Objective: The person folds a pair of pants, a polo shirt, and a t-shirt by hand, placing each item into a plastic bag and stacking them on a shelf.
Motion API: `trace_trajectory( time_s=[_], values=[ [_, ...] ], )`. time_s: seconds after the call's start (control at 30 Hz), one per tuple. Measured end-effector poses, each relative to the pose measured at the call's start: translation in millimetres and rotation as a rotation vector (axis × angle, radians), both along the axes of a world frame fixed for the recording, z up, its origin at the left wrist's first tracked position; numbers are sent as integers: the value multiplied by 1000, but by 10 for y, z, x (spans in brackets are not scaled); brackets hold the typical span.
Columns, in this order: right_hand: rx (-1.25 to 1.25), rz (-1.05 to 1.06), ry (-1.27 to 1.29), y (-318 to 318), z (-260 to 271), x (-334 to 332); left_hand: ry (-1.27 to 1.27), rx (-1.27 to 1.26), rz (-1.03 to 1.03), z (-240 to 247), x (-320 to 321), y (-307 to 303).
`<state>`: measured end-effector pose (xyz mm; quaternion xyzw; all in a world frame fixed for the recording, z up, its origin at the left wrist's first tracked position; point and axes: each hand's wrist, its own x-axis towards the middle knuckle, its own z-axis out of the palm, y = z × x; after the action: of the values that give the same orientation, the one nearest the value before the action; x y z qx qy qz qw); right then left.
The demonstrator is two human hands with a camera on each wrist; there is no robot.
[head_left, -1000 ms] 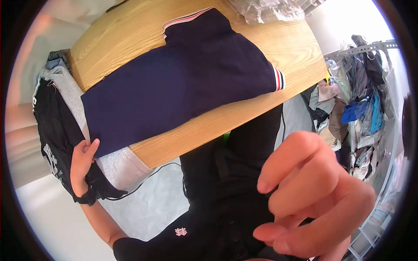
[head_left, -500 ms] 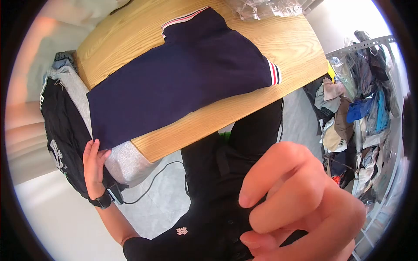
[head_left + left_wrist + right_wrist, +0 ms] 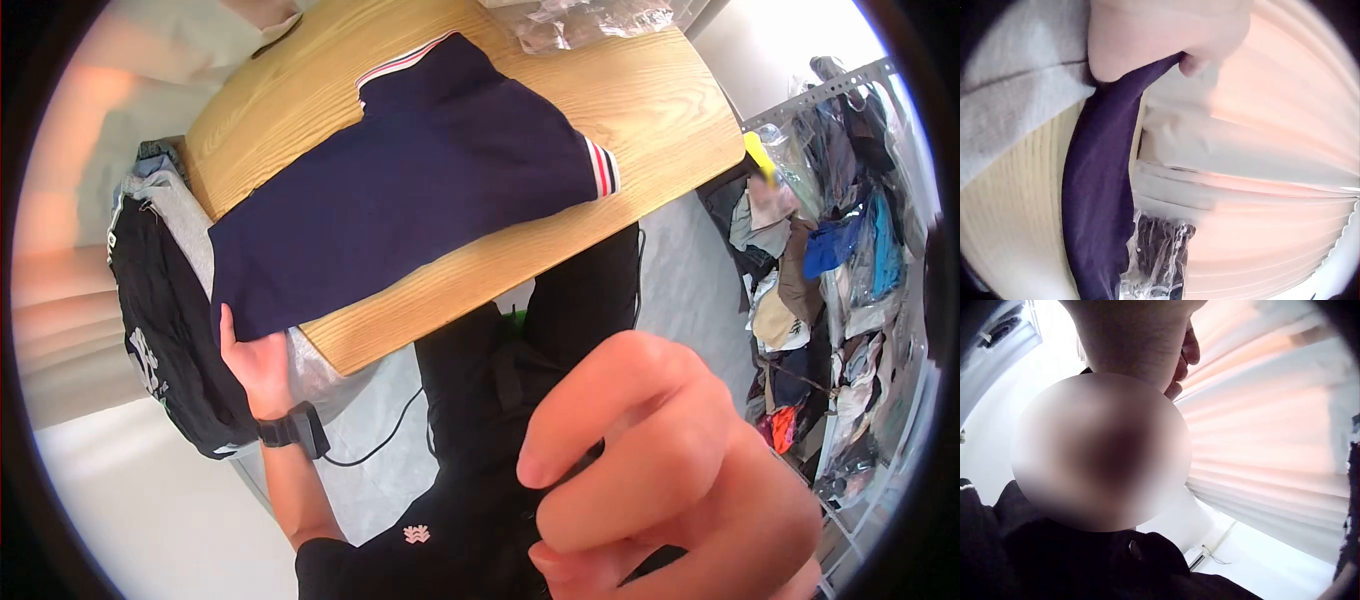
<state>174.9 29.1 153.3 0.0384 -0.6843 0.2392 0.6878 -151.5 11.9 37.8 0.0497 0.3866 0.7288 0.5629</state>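
Observation:
A navy shirt with striped sleeve bands lies on the wooden table, its narrower end hanging over the left edge. At that end my left hand grips the lower corner, some fingers hidden by the cloth. From the left wrist view, the navy cloth stretches away from my left hand, which pinches its edge. My right hand is raised large and close to the head camera, fingers loosely bent, nothing visible in it. The right wrist view shows part of my right hand beside a blurred area.
The wooden table bears clear plastic bags at its back edge. Black clothing and grey cloth are at the left. A cable hangs below the table. A rack with bagged clothes stands at the right.
My left hand has shifted right and turned with the shirt's corner, its fingers now more under the cloth. In the head view, my right hand has moved left and the shirt's sleeves appear farther left.

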Motion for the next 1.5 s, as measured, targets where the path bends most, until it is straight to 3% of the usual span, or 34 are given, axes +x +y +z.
trace_trajectory(
  time_s=[0.13, 0.27, 0.4, 0.47, 0.57, 0.63, 0.67, 0.73, 0.8, 1.0, 1.13, 1.2, 1.3, 1.33, 1.43, 1.5],
  values=[
    [-9, -16, -3, -15, -3, 280, 66, -69, 143, 139, 51, 131],
    [-29, -64, -12, 97, 2, 276, 192, 49, 253, 457, 21, 164],
    [-55, -89, 1, -54, -13, 431, 280, 156, 191, 837, 106, 136],
    [-67, -89, 10, -118, -15, 407, 452, 164, 208, 960, 251, 141],
    [-85, -88, 12, -13, 26, 150, 829, 374, -172, 841, 567, 105],
    [-96, -84, 10, -56, 42, 88, 1401, 338, -441, 801, 1170, 76],
    [-104, -81, 9, -141, 42, 135, 1494, 209, -795, 878, 1426, 122],
    [-115, -83, 2, -24, 41, 93, 2083, 452, -912, 614, 1871, 262],
    [-122, -94, -12, -15, 3, 376, 2127, 377, -1023, 408, 2020, 256],
    [-167, -120, -26, -21, -6, 411, 2068, 310, -912, 212, 1963, 328],
    [-192, -122, -23, -33, -16, 426, 1429, 257, -588, 343, 1957, 402],
    [-206, -126, -25, -67, -21, 449, 1402, 298, -343, 335, 1995, 432],
    [-229, -133, -29, -97, -14, 398, 1581, 346, -422, 330, 2103, 462],
    [-236, -137, -32, -98, -22, 428, 1790, 388, -536, 218, 2066, 464],
    [-257, -146, -37, -118, -32, 462, 2072, 342, -779, 46, 2125, 442],
    [-270, -156, -40, -102, -35, 438, 2083, 330, -778, 75, 2153, 438]
  ],
)
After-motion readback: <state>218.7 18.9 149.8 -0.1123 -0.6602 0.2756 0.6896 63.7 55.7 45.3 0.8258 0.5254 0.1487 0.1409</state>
